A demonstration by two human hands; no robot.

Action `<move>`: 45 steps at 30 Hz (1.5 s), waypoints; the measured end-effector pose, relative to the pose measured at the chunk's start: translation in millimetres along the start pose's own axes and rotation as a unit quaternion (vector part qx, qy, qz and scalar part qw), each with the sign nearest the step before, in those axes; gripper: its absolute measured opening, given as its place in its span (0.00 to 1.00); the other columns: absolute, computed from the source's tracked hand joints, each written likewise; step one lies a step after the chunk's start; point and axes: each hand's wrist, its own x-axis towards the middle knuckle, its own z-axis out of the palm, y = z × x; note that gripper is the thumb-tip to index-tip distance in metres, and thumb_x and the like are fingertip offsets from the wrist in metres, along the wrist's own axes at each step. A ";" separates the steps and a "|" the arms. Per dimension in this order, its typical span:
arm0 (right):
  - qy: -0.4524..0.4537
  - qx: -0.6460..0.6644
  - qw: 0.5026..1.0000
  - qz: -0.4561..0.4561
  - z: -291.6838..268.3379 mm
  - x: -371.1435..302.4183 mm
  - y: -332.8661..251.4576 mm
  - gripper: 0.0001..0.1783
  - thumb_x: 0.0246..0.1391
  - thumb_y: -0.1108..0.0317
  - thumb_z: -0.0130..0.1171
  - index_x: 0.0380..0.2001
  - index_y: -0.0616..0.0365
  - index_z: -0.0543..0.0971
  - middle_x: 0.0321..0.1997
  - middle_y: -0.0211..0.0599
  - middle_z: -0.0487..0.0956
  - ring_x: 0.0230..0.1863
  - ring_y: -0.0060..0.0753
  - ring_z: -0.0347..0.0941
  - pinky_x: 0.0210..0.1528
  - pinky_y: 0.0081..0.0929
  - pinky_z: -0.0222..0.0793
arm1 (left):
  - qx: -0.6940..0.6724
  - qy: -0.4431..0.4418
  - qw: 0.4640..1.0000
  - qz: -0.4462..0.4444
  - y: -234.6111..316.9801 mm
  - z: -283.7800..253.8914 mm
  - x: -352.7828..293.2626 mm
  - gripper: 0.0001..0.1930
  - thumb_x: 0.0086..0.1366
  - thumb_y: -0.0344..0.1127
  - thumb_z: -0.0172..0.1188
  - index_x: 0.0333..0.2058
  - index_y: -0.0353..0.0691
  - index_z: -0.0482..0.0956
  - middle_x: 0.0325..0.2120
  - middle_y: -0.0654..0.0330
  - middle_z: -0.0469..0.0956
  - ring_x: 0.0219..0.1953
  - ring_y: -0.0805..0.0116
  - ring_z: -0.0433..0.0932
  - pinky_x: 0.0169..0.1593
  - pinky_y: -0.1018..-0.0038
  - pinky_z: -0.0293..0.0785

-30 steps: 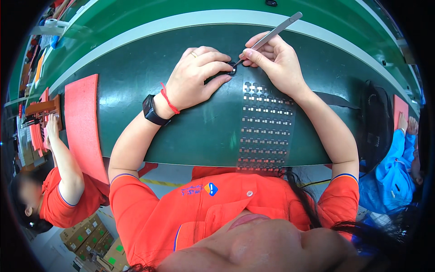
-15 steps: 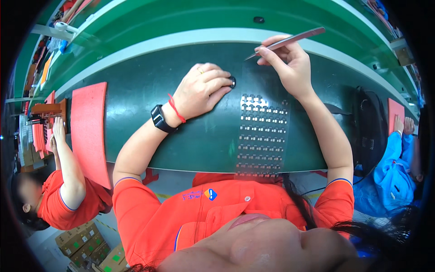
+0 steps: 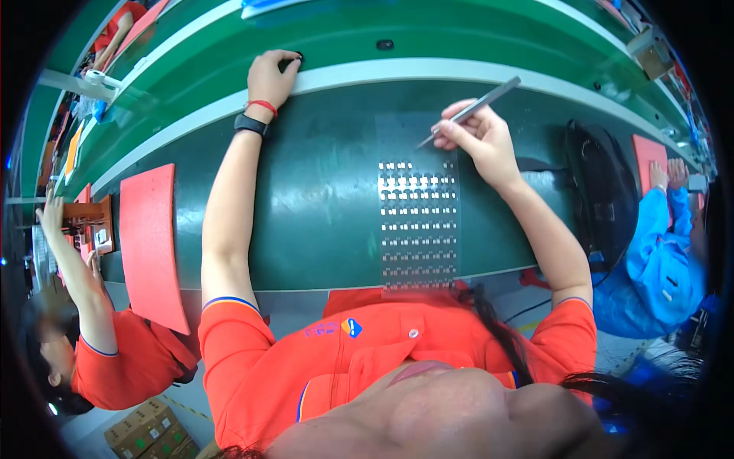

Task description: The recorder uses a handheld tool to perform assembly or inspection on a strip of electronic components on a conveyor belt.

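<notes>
Now, left hand (image 3: 269, 78): arm stretched out past the white rail (image 3: 413, 69), thumb and finger narrow at a small black part (image 3: 299, 56); gripped or just touched, cannot tell.
Small black part: on or just above the green strip (image 3: 336, 50), left of a second black part (image 3: 384, 45), well apart.
Right hand (image 3: 482, 144): pinching tweezers (image 3: 486, 99) pen-style, probably for fine tip control; tip slants down-left, seems to hold nothing, too small to be sure.
Clear sheet (image 3: 417, 241): flat on the desk (image 3: 321, 206), near end at the front edge, likely there for short tweezer reach.
Pale pieces (image 3: 414, 183): in rows on the sheet, gap in the top row, spacing probably for single picking.
Pink mat (image 3: 149, 245): left side, well apart from both hands.
</notes>
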 end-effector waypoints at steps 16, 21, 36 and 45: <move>-0.036 -0.046 0.998 -0.003 10.8 -4.9 13.7 0.11 0.57 0.72 0.57 0.41 0.62 0.71 0.37 0.39 0.79 0.39 0.26 0.78 0.42 0.21 0.73 | -0.164 -0.244 0.906 0.306 144.0 -54.6 -104.2 0.22 0.54 0.43 0.65 0.48 0.48 0.76 0.54 0.56 0.70 0.58 0.55 0.66 0.56 0.60 0.61; -0.037 -0.052 0.998 -0.005 10.8 -3.0 13.9 0.09 0.57 0.73 0.56 0.40 0.62 0.71 0.37 0.40 0.79 0.39 0.26 0.78 0.42 0.21 0.74 | -0.166 -0.244 0.904 0.309 143.8 -52.2 -105.1 0.22 0.54 0.42 0.65 0.48 0.48 0.76 0.53 0.58 0.70 0.57 0.55 0.66 0.56 0.59 0.62; -0.029 0.001 0.999 0.013 6.9 -2.1 11.9 0.10 0.57 0.72 0.57 0.41 0.63 0.71 0.36 0.42 0.79 0.37 0.26 0.78 0.41 0.21 0.74 | -0.120 -0.237 0.906 0.330 145.4 -52.4 -106.4 0.23 0.55 0.43 0.64 0.50 0.48 0.75 0.53 0.61 0.71 0.58 0.56 0.65 0.55 0.59 0.62; -0.049 -0.006 0.999 0.010 8.2 0.8 15.1 0.09 0.56 0.74 0.57 0.40 0.64 0.72 0.36 0.42 0.79 0.37 0.27 0.78 0.41 0.21 0.75 | -0.133 -0.238 0.906 0.325 144.8 -53.0 -105.8 0.23 0.55 0.42 0.64 0.50 0.48 0.75 0.53 0.59 0.70 0.57 0.55 0.65 0.55 0.59 0.62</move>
